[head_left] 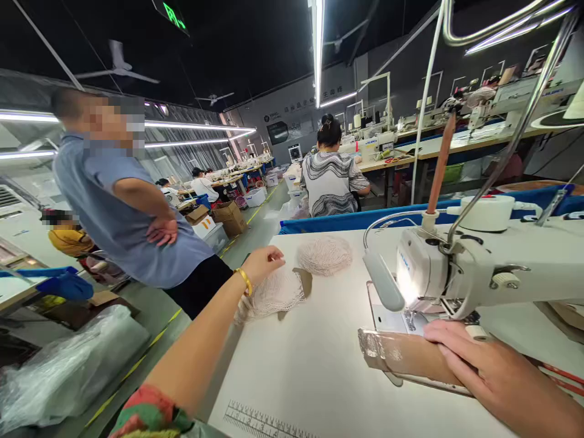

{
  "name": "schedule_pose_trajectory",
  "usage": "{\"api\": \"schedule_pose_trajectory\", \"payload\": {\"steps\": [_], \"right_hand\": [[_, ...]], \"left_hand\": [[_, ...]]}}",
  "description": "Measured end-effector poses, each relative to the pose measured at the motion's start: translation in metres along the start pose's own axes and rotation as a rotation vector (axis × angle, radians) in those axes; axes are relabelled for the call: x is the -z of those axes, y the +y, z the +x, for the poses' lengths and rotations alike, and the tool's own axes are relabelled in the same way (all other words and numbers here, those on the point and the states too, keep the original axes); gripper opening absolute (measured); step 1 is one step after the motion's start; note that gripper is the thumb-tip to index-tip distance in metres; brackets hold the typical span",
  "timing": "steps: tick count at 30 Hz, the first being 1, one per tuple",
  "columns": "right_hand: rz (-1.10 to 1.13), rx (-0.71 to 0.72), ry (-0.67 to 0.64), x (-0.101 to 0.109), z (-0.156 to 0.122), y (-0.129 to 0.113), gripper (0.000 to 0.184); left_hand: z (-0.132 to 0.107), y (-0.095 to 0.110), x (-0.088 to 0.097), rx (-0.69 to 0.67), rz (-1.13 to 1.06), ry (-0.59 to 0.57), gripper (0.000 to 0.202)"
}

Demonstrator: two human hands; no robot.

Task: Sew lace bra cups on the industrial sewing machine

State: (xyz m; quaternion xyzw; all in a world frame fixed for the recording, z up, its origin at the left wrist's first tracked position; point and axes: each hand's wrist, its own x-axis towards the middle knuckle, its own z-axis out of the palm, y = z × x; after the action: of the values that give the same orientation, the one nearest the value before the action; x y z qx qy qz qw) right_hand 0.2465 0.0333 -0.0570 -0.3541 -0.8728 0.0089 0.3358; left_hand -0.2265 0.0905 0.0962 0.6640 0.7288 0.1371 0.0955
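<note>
My left hand (263, 265), with a yellow bangle at the wrist, is over a pile of pale lace (278, 293) at the table's left edge. Its fingers are together and slightly bent, with nothing visible in them. A second lace bundle (325, 255) lies just to the right, and a small brown piece (305, 281) sits between them. At the white sewing machine (469, 264), my right hand (469, 353) rests with flat fingers on the bed beside the needle. Under its fingertips is a brown strip (406, 356) with a shiny, clear left end.
A printed ruler scale (260, 420) runs along the table's (314, 359) near edge. A person in a blue shirt (123, 201) stands on the left, and another (328, 170) sits ahead. Plastic-wrapped goods (82, 365) lie on the floor. A thread stand rises by the machine.
</note>
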Motion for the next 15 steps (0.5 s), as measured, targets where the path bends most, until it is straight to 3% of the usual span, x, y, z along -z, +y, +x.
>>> {"api": "schedule_pose_trajectory", "payload": {"steps": [3,6,9,15], "right_hand": [[-0.016,0.015,-0.042,0.006,0.005,-0.004,0.028],[0.003,0.022,-0.040,0.009,0.008,-0.007,0.029],[0.027,0.009,-0.027,0.005,0.006,-0.005,0.029],[0.058,-0.072,-0.102,-0.005,-0.003,0.002,0.029]], "left_hand": [[-0.047,-0.010,-0.012,-0.057,0.008,-0.095,0.022],[-0.073,-0.017,-0.029,-0.090,0.019,-0.126,0.022],[-0.078,-0.022,-0.040,-0.102,0.005,-0.136,0.018],[-0.071,-0.032,-0.043,-0.015,-0.117,-0.164,0.023]]}}
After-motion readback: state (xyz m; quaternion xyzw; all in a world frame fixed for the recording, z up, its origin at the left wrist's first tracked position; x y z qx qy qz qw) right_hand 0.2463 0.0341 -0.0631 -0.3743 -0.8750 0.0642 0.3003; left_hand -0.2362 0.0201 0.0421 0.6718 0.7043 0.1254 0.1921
